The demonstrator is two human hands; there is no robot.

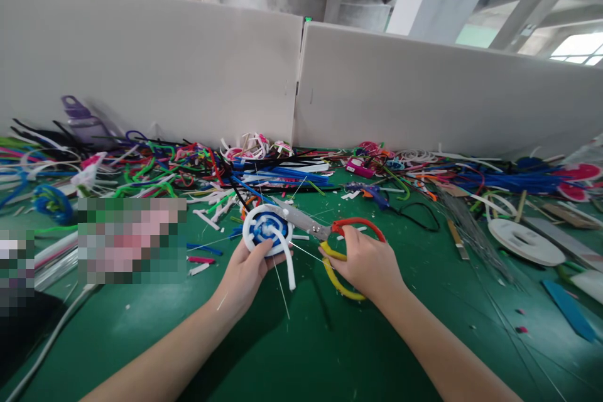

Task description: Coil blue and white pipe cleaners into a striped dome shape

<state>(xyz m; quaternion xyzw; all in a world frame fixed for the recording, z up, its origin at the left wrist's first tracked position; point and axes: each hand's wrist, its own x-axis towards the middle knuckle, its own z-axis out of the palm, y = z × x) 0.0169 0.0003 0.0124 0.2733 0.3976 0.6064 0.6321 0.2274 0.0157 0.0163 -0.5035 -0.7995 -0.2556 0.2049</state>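
My left hand [252, 267] grips a round coil of blue and white pipe cleaner [248, 240], its thumb pressed on the front. A white end of the coil hangs down over my fingers, and thin stiff wires stick out around it. In my right hand [372, 260] is a pair of scissors [348, 292] with one red and one yellow handle loop. Its metal blades point left and reach the upper right rim of the coil. Whether the blades are fully closed, I cannot tell.
Heaps of coloured pipe cleaners [292, 176] line the back of the green table [282, 358] below a pale partition [164, 63]. A blue glue gun [372, 193] lies behind my right hand. At right are a white spool [525, 242] and thin wires; a purple bottle [82, 119] stands back left.
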